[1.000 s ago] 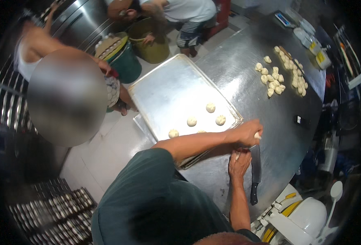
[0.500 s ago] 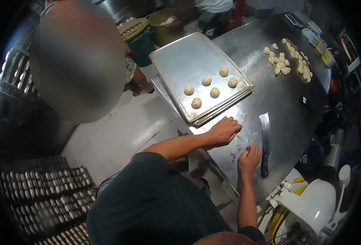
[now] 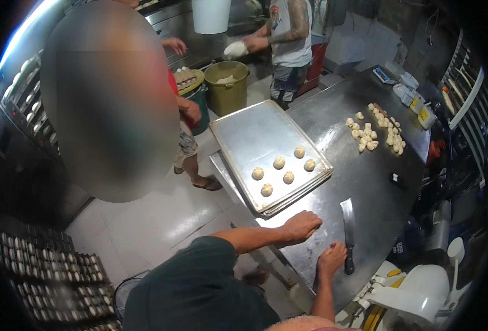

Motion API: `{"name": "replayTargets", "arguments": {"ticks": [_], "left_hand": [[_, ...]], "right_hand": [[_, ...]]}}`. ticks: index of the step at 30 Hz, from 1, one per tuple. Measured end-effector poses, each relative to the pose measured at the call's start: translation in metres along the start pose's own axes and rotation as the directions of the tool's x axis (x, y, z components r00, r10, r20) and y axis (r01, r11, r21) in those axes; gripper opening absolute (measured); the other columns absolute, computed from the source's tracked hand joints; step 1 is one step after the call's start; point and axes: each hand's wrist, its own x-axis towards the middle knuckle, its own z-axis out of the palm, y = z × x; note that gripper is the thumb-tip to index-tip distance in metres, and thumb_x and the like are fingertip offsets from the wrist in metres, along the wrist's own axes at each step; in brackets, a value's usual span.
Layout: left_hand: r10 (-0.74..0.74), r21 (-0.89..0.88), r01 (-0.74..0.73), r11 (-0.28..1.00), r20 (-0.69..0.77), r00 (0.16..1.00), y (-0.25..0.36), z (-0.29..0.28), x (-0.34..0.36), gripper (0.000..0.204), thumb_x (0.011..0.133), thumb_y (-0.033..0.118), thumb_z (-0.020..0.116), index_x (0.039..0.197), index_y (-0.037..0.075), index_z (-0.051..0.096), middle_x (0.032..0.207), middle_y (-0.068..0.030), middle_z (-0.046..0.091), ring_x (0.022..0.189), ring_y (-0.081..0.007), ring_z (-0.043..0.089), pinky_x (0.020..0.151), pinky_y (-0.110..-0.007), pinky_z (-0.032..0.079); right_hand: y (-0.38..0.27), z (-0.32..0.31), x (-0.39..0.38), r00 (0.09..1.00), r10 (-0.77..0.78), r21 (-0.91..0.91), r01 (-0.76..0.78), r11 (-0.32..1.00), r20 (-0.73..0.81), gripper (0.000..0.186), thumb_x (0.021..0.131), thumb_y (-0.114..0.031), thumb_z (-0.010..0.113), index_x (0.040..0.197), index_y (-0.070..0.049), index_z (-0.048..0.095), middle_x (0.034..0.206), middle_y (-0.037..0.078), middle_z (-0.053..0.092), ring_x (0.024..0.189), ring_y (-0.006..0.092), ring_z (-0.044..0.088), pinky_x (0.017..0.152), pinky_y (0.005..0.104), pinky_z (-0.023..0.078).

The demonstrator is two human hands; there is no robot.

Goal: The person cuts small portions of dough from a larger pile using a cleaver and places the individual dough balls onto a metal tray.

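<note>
Left forearm had been drawn back from across the tray; six dough balls were thereby left uncovered on it. Left hand was held near the tray's near edge, fingers curled; right hand was loosely closed just beside the knife's handle. Whether anything was gripped could not be told. Dough lumps were scattered farther up the table.

Shirt: dk. green, plain cloth, short-slv. cut; L sleeve wide, same clr. L hand, R hand: bare.
</note>
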Motion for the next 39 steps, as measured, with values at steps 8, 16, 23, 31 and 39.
{"name": "replayTargets", "arguments": {"ticks": [8, 16, 23, 31, 39], "left_hand": [[-0.104, -0.069, 0.123, 0.99, 0.235, 0.967, -0.025, -0.017, -0.061, 0.017, 0.089, 0.015, 0.064, 0.104, 0.007, 0.064, 0.091, -0.0186, 0.066, 0.088, -0.0421, 0.061, 0.084, -0.054, 0.048], [0.034, -0.059, -0.034, 0.998, 0.001, 0.999, 0.003, -0.001, -0.003, 0.012, 0.083, 0.012, 0.065, 0.093, 0.008, 0.058, 0.085, -0.0145, 0.061, 0.088, -0.0385, 0.06, 0.08, -0.05, 0.046], [-0.064, -0.138, 0.083, 0.987, 0.14, 0.988, -0.025, 0.002, -0.062, 0.031, 0.094, 0.021, 0.065, 0.119, 0.005, 0.056, 0.098, -0.0192, 0.063, 0.095, -0.0405, 0.06, 0.083, -0.054, 0.047], [-0.017, -0.052, 0.024, 0.998, 0.124, 0.992, -0.01, -0.013, 0.011, 0.013, 0.089, 0.012, 0.061, 0.101, 0.007, 0.06, 0.082, -0.0177, 0.063, 0.084, -0.0406, 0.062, 0.08, -0.053, 0.047], [-0.066, -0.185, 0.082, 0.979, 0.091, 0.994, -0.002, -0.005, -0.038, 0.033, 0.091, 0.014, 0.069, 0.123, 0.006, 0.062, 0.09, -0.0204, 0.065, 0.089, -0.0408, 0.061, 0.082, -0.049, 0.05]], "right_hand": [[-0.016, -0.049, -0.076, 0.94, -0.259, 0.198, 0.217, 0.956, 0.22, 0.01, 0.082, -0.015, 0.057, 0.087, -0.007, 0.06, 0.094, 0.014, 0.061, 0.09, 0.0381, 0.053, 0.084, 0.0512, 0.041], [-0.002, 0.015, 0.001, 0.997, 0.062, -0.042, -0.06, 0.997, 0.048, 0.009, 0.083, -0.011, 0.055, 0.09, -0.007, 0.059, 0.093, 0.014, 0.059, 0.097, 0.0386, 0.056, 0.087, 0.0512, 0.041], [0.008, -0.007, -0.07, 0.984, -0.107, 0.216, 0.074, 0.973, 0.143, 0.012, 0.089, -0.015, 0.053, 0.086, -0.005, 0.058, 0.088, 0.017, 0.057, 0.093, 0.0397, 0.054, 0.084, 0.0528, 0.04], [0.005, 0.016, 0.006, 0.992, -0.129, 0.019, 0.129, 0.991, 0.002, 0.005, 0.08, -0.009, 0.055, 0.083, -0.006, 0.058, 0.087, 0.015, 0.06, 0.088, 0.0376, 0.057, 0.08, 0.0508, 0.043], [-0.011, -0.025, -0.062, 0.973, -0.116, 0.209, 0.073, 0.975, 0.2, 0.011, 0.081, -0.009, 0.057, 0.091, -0.008, 0.061, 0.093, 0.013, 0.059, 0.091, 0.0355, 0.053, 0.084, 0.0475, 0.04]]}}
